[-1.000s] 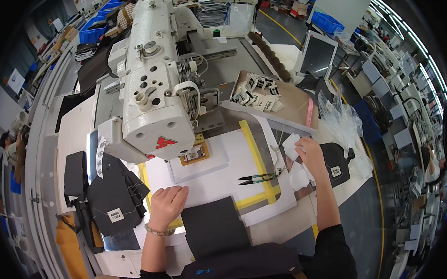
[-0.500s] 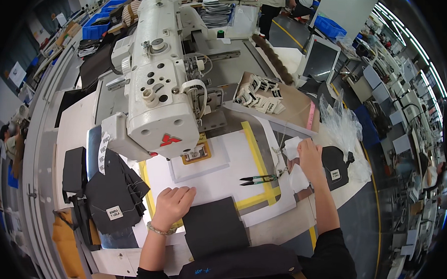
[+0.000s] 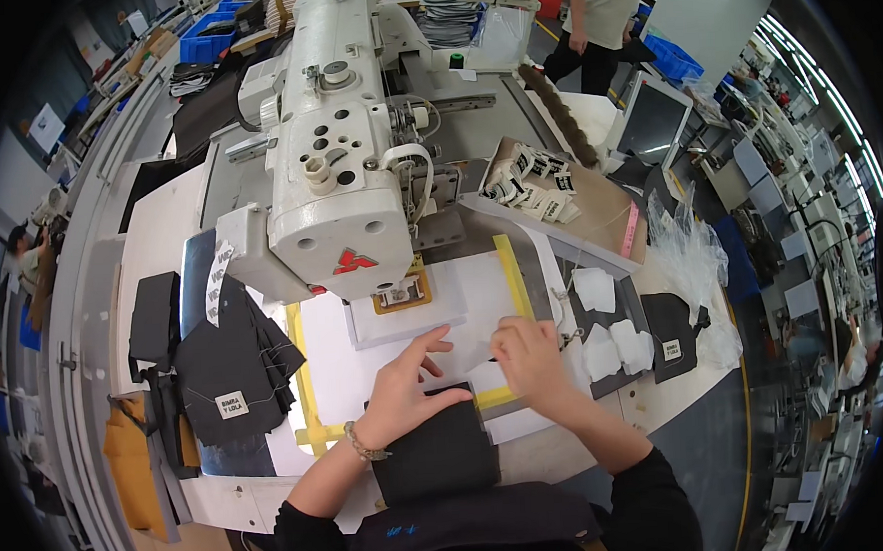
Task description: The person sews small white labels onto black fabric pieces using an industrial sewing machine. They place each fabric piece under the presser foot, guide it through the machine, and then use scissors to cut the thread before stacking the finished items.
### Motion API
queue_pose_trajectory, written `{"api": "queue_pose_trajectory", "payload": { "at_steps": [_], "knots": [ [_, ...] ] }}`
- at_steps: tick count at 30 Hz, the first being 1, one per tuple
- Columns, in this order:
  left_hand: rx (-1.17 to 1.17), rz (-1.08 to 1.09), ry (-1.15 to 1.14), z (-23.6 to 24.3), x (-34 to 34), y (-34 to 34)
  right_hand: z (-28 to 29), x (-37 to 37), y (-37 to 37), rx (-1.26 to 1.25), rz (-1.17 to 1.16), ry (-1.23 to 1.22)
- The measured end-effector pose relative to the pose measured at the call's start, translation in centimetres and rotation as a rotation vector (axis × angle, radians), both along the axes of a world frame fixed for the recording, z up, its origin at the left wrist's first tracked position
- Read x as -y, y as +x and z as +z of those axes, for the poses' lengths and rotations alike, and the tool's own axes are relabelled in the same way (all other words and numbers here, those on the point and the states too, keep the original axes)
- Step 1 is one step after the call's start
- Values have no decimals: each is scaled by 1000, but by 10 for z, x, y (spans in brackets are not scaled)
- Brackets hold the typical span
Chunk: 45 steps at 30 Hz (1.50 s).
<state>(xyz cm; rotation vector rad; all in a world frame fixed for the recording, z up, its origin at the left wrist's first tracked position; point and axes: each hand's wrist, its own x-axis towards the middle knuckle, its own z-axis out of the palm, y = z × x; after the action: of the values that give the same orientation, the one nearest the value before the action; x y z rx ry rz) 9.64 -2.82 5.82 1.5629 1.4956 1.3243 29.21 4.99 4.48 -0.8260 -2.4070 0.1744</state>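
My left hand [image 3: 407, 385] is held with its fingers apart, thumb over the upper edge of a black fabric panel [image 3: 435, 458] in front of me. To its right my right hand [image 3: 531, 363] is closed, fingertips together; whatever they hold is hidden. It hovers above the yellow-taped white sheet [image 3: 445, 359] and covers most of the dark snips seen earlier. Ahead stands a large white sewing machine [image 3: 335, 201] with a yellow-framed presser foot [image 3: 403, 293]. Small white squares [image 3: 594, 289] lie to the right of my right hand.
Stacked black fabric pieces [image 3: 234, 368] lie at left, above mustard fabric [image 3: 135, 471]. At right are a cardboard tray [image 3: 596, 210] of labels, a black labelled piece [image 3: 669, 330] and clear plastic [image 3: 692, 255]. A person [image 3: 603, 22] stands beyond the machine.
My right hand has moved left from the white squares to the taped sheet. My left hand has moved right and opened its fingers. A person behind the machine shows more fully.
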Motion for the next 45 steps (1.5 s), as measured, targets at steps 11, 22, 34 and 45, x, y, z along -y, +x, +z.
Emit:
{"api": "queue_pose_trajectory", "payload": {
  "at_steps": [11, 22, 34, 45],
  "knots": [
    [-2, -4, -188, -24, -10, -40, 6, -38, -42, -135, 237, -1147],
    [-799, -209, 298, -63, -20, -70, -48, -69, -54, 92, 353, 162],
    [-1043, -31, 76, -55, -21, -78, -38, -54, -54, 224, 181, 160],
    [-942, 7, 240, -40, -23, -48, -43, -49, -62, 203, 147, 148]
  ]
}}
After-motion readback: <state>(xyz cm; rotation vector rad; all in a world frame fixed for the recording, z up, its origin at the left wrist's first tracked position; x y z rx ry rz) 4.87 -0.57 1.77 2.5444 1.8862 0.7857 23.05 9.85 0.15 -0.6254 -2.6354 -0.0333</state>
